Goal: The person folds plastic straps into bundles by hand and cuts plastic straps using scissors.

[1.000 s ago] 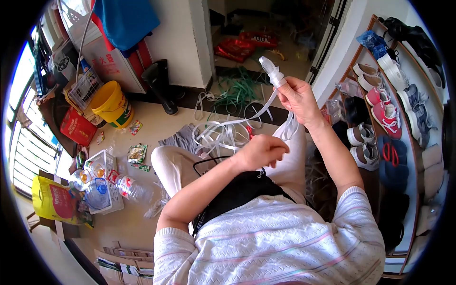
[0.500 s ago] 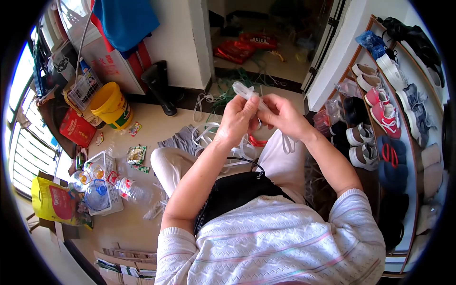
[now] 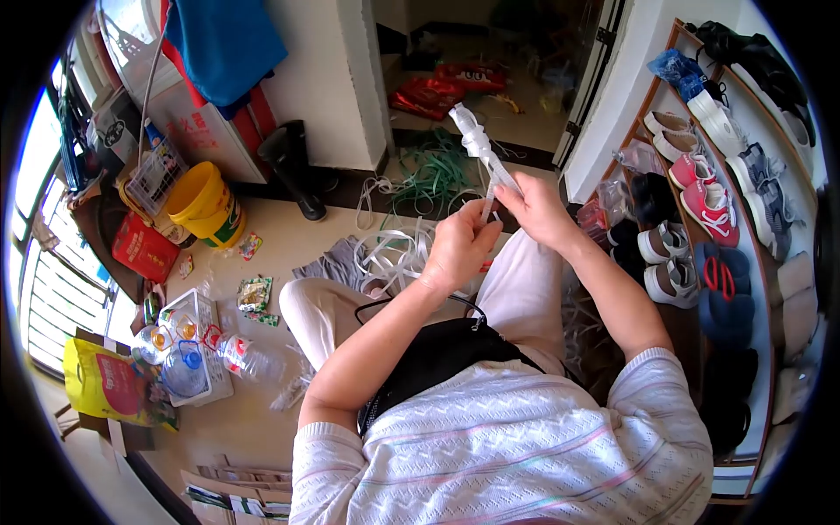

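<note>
The left hand (image 3: 459, 250) is closed on a white strap (image 3: 492, 180) and the right hand (image 3: 537, 208) pinches it higher up, one wrapped bundle (image 3: 473, 136) jutting farther above both than before, one yellow bucket (image 3: 197, 195) and two red shoes (image 3: 710, 212) well apart.

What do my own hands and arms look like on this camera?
The left hand and right hand are bare, without gloves. The left sleeve and right sleeve are short, part of a whitish knit top with openwork zigzags and thin pastel stripes. Whether the left wrist carries a thin band is too small to tell.
</note>
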{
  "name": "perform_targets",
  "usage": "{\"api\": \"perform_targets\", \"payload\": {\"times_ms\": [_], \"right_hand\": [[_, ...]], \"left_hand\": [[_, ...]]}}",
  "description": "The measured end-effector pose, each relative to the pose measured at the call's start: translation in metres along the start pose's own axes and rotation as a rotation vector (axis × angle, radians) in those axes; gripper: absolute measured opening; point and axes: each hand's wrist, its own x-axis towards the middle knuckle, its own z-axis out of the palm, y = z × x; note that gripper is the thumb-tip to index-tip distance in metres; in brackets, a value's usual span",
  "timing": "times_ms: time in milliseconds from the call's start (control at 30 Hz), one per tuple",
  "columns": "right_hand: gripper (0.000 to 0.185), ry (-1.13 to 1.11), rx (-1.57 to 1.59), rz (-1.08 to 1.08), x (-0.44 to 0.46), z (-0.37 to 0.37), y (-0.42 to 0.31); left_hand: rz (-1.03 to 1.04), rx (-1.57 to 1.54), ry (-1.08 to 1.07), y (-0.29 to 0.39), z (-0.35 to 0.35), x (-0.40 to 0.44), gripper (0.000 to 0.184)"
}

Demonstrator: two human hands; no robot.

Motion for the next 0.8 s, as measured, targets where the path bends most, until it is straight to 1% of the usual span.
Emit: {"api": "perform_targets", "payload": {"times_ms": [33, 100, 133, 167, 200, 233, 267, 300, 333, 400, 433, 467, 500, 533, 600, 633, 700, 733, 767, 800], "right_hand": [[0.024, -0.050, -0.178, 0.031, 0.002, -0.002, 0.004], [0.022, -0.158, -0.536, 0.091, 0.004, -0.007, 0.007], [0.023, -0.323, -0.592, 0.092, 0.002, -0.008, 0.010], [0.023, -0.490, -0.646, 0.091, -0.001, -0.009, 0.013], [0.024, -0.658, -0.698, 0.088, -0.005, -0.008, 0.014], [0.028, -0.849, -0.629, 0.217, -0.008, -0.011, -0.007], [0.024, -0.966, -0.543, -0.107, -0.014, -0.014, -0.001], [0.021, -1.016, -0.222, -0.141, -0.017, -0.019, -0.008], [0.020, -1.049, 0.101, -0.173, -0.017, -0.029, -0.021], [0.019, -0.883, 0.387, 0.013, -0.015, -0.052, -0.046], [0.018, -0.791, 0.526, 0.104, -0.013, -0.059, -0.052], [0.018, -0.687, 0.494, 0.190, -0.009, -0.063, -0.045], [0.020, -0.552, 0.416, 0.209, -0.003, -0.061, -0.041], [0.022, -0.419, 0.337, 0.228, 0.003, -0.059, -0.037], [0.027, -0.324, 0.124, 0.353, 0.013, -0.056, -0.026], [0.024, -0.305, 0.031, 0.364, 0.014, -0.054, -0.020], [0.025, -0.281, -0.071, 0.351, 0.014, -0.052, -0.010], [0.025, -0.267, -0.120, 0.345, 0.013, -0.052, -0.005], [0.025, -0.321, -0.291, 0.246, 0.012, -0.050, 0.001], [0.024, -0.413, -0.395, 0.176, 0.007, -0.043, 0.008]], "left_hand": [[0.075, 0.247, 0.057, 0.000, -0.006, 0.002, 0.030], [0.191, 0.668, -0.014, 0.002, -0.021, 0.005, 0.026], [0.248, 0.878, -0.047, 0.009, -0.027, 0.007, 0.025], [0.149, 0.973, -0.123, 0.019, -0.032, 0.010, 0.019], [0.207, 0.902, -0.159, 0.027, -0.039, 0.013, 0.019], [0.263, 0.829, -0.196, 0.032, -0.047, 0.017, 0.018], [0.320, 0.756, -0.234, 0.034, -0.056, 0.021, 0.018], [0.348, 0.570, -0.267, 0.033, -0.064, 0.027, 0.014], [0.189, 0.342, -0.290, 0.034, -0.068, 0.027, 0.014], [-0.080, -0.109, -0.323, 0.020, -0.063, 0.026, 0.014], [-0.074, -0.127, -0.321, 0.013, -0.055, 0.021, 0.017], [-0.068, -0.145, -0.319, 0.009, -0.045, 0.016, 0.021], [-0.114, -0.074, -0.379, 0.016, -0.035, 0.014, 0.021], [-0.095, -0.103, -0.358, 0.018, -0.025, 0.009, 0.024], [0.039, 0.110, -0.313, 0.020, -0.018, 0.009, 0.022], [0.117, 0.200, -0.306, 0.021, -0.018, 0.009, 0.021], [0.268, 0.385, -0.294, 0.023, -0.023, 0.010, 0.017], [0.316, 0.389, -0.249, 0.023, -0.026, 0.011, 0.015], [0.365, 0.393, -0.206, 0.022, -0.029, 0.013, 0.014], [0.415, 0.395, -0.166, 0.023, -0.033, 0.015, 0.012]]}}
